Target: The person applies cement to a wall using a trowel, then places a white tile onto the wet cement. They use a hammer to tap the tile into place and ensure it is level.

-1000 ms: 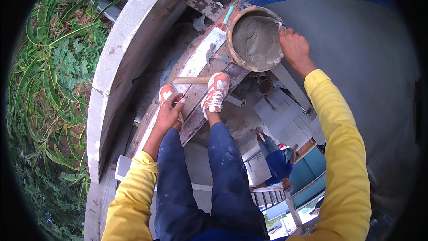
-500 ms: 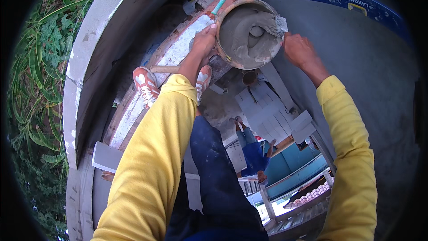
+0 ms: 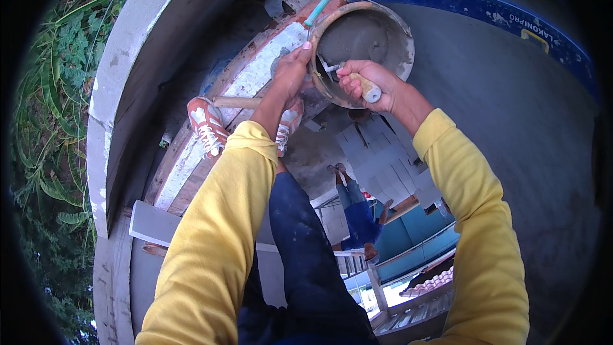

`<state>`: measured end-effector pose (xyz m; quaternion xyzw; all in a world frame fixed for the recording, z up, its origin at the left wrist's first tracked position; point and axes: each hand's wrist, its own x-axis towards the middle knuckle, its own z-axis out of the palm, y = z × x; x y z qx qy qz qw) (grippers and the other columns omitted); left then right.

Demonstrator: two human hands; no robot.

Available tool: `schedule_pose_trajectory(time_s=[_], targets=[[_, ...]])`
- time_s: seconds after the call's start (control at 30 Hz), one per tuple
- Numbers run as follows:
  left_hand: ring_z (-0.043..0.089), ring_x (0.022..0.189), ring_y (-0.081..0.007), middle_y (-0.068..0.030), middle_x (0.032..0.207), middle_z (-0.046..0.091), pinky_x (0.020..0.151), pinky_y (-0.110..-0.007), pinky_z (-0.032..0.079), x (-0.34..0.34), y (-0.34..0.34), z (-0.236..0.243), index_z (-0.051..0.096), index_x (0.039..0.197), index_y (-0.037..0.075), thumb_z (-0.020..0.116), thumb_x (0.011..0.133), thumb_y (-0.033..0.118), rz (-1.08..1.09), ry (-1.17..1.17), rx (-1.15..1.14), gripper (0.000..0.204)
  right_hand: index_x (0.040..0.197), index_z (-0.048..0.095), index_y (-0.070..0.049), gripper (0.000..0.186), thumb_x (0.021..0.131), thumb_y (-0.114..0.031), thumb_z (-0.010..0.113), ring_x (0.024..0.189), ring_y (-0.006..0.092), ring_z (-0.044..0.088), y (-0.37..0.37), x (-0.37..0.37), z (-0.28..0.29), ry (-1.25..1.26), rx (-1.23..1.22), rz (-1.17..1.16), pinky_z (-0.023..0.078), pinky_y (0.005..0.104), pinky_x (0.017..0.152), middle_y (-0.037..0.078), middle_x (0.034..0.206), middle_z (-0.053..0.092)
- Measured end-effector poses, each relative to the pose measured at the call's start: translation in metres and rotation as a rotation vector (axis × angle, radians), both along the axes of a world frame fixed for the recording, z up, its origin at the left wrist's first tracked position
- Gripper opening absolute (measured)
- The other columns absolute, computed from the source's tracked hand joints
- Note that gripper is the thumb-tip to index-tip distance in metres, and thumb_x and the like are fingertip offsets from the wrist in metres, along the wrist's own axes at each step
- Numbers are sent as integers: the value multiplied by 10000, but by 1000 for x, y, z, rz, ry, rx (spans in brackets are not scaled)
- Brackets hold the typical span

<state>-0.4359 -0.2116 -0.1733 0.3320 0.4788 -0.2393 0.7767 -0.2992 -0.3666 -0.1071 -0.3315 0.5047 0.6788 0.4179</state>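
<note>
A round pan of grey mortar (image 3: 364, 38) sits tilted on a wooden scaffold plank (image 3: 242, 89) high above the ground. My left hand (image 3: 290, 71) grips the pan's near rim. My right hand (image 3: 367, 83) is closed on the pale wooden handle of a trowel (image 3: 367, 89), whose blade reaches into the mortar. A tool with a teal handle (image 3: 317, 11) leans at the pan's left edge. Both arms wear yellow sleeves. My feet in orange and white shoes (image 3: 205, 124) stand on the plank.
A grey plastered wall (image 3: 511, 121) with a long blue level (image 3: 485, 9) fills the right. A concrete ledge (image 3: 121, 83) and green plants (image 3: 45, 89) lie left. Far below, a person in blue (image 3: 357, 211) stands near stacked grey blocks (image 3: 383, 160).
My left hand rose from near my shoe to the pan's rim. My right hand left the pan's right rim and now holds the trowel handle at the near side.
</note>
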Motion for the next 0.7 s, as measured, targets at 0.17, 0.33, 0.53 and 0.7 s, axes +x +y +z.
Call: schedule_pose_trajectory(time_s=[0.17, 0.33, 0.53, 0.7], targets=[[573, 1282, -222, -63, 1391, 628, 997, -487, 543, 0, 2, 3, 606, 1465, 143, 529, 1073, 541, -4, -9, -35, 565, 1070, 501, 54, 232, 1042, -165, 573, 548, 73, 552, -26, 16, 9, -43, 53, -716, 512, 189, 456, 31, 774, 546], [588, 1254, -209, -58, 1365, 645, 986, -483, 536, 2, 10, 3, 611, 1465, 160, 547, 1072, 522, -72, 41, -9, 538, 1150, 570, 20, 283, 1055, -247, 563, 482, 111, 519, -74, -33, 86, -363, -79, -149, 487, 263, 399, 51, 753, 562], [631, 1155, -189, -54, 1288, 682, 946, -416, 542, 4, 3, 19, 616, 1463, 149, 555, 1079, 482, -58, -37, 52, 511, 1146, 576, 70, 263, 973, -127, 570, 713, 366, 729, -70, -44, 47, -1237, -175, 1594, 614, 460, 616, 251, 950, 698], [628, 1169, -170, -54, 1256, 678, 1010, -392, 517, -52, 20, 17, 549, 1520, 143, 536, 1097, 434, -72, -48, 115, 514, 1196, 637, 41, 286, 954, -92, 561, 997, 373, 745, -30, -81, 75, -1077, 11, 2201, 604, 509, 862, 247, 1158, 685]])
